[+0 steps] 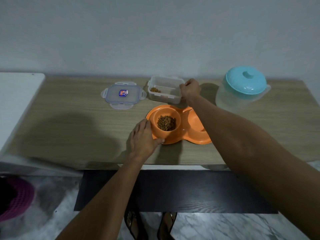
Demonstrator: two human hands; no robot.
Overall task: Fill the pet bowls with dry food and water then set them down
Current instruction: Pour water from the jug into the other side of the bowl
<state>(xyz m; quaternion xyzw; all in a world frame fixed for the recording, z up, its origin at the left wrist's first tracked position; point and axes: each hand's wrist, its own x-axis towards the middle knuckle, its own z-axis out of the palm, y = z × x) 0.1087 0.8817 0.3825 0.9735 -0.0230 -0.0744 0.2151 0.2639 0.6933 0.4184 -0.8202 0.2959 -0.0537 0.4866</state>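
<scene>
Kibble [166,122] sits in the orange double bowl [199,141]'s left cup, mid-table. Left hand [143,135] braces its left rim, fingers straight. Right hand [190,90]'s curled fingers grip the clear food container [164,98]'s right wall. I'd park that flat, then grab the teal-lidded jug [242,90].

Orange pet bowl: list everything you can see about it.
The bowl is one glossy orange piece, plastic by its look: a figure-eight tray with two round wells. It sits flat on the wooden table, near the front edge. The left well holds brown kibble. The right well shows no kibble and is partly hidden by the right forearm, so water cannot be judged. The left hand rests on its left rim, thumb on the front edge. A clear container stands just behind.
</scene>
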